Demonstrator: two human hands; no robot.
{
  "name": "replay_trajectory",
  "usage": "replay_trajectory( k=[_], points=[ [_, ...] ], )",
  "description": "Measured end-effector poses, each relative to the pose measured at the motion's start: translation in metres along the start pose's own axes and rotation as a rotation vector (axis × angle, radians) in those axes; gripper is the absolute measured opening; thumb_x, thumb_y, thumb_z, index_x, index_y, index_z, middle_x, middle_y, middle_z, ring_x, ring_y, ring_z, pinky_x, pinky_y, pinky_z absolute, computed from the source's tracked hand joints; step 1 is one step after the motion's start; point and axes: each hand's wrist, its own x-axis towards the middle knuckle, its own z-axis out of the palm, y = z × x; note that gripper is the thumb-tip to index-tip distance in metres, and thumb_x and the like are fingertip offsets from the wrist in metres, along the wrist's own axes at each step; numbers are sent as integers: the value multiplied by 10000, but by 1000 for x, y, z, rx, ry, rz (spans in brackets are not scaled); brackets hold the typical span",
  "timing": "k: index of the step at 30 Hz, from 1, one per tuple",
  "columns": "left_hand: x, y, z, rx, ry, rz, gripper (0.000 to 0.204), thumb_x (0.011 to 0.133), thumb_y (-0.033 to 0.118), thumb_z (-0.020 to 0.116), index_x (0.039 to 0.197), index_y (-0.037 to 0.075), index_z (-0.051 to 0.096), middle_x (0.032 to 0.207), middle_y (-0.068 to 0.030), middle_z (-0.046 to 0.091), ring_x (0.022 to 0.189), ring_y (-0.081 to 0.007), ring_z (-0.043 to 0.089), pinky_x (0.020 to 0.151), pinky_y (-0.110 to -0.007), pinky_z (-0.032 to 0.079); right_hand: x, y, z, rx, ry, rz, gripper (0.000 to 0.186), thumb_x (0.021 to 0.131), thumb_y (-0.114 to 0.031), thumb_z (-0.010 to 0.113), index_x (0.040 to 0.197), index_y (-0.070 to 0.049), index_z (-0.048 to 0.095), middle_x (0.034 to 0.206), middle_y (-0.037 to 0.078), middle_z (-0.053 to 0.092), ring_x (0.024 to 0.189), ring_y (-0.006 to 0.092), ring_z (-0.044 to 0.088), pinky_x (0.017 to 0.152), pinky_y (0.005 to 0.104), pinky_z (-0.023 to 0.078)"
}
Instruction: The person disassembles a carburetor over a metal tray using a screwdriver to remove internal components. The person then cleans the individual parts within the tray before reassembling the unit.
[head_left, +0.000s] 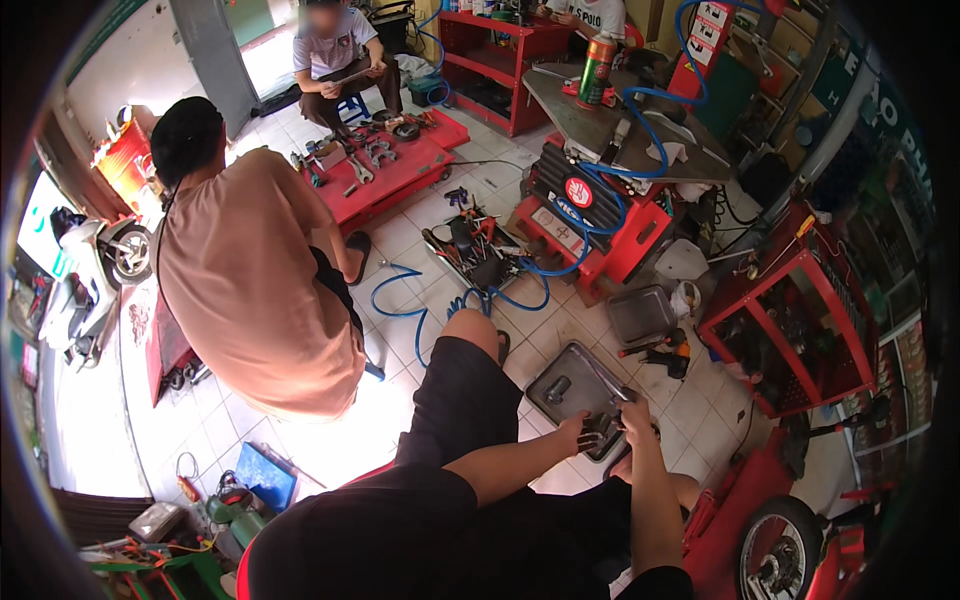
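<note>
Over a grey rectangular tray (537,388) on the tiled floor, both of my hands are at work. My left hand (574,432) is closed at the side of a small dark metal part (600,430), whose kind I cannot make out. Just to its right, my right hand (634,415) is wrapped round the lower end of a long, thin grey piece (608,378) that slants up and left across the tray. A dark cylindrical part (557,389) lies in the tray, apart from my hands.
An orange-and-black cordless drill (665,355) and a second grey tray (641,314) lie beyond. A blue air hose (415,313) loops past a tool tray (478,250). One person (255,280) sits at left, another (340,65) behind a red platform (400,160). A wheel (778,555) stands lower right.
</note>
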Motion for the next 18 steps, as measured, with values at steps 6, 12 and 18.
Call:
replay_trajectory(
  k=[6, 12, 18],
  points=[
    [-20, 33, 17, -106, -24, 92, 373, 900, 427, 533, 1066, 102, 611, 1096, -100, 602, 999, -275, 586, 892, -426, 488, -43, -11, 31, 635, 210, -5, 154, 928, -144, 535, 1054, -82, 599, 760, 69, 588, 535, 158, 520, 427, 293, 356],
    [-11, 26, 10, -250, -214, 98, 470, 886, 458, 514, 1177, 89, 546, 1183, -115, 554, 1081, -286, 542, 938, -452, 465, -65, 70, 33, 1309, 35, 104, 213, 988, -255, 401, 1061, -121, 550, 799, 23, 559, 594, 162, 478, 504, 291, 356],
    [4, -7, -29, 6, -120, 141, 541, 868, 494, 537, 1208, 73, 531, 1192, -115, 540, 1104, -287, 528, 956, -461, 463, -64, 148, 50, 979, 188, 374, 155, 962, -205, 444, 975, -74, 526, 732, 89, 561, 526, 214, 517, 430, 357, 367]
  ],
)
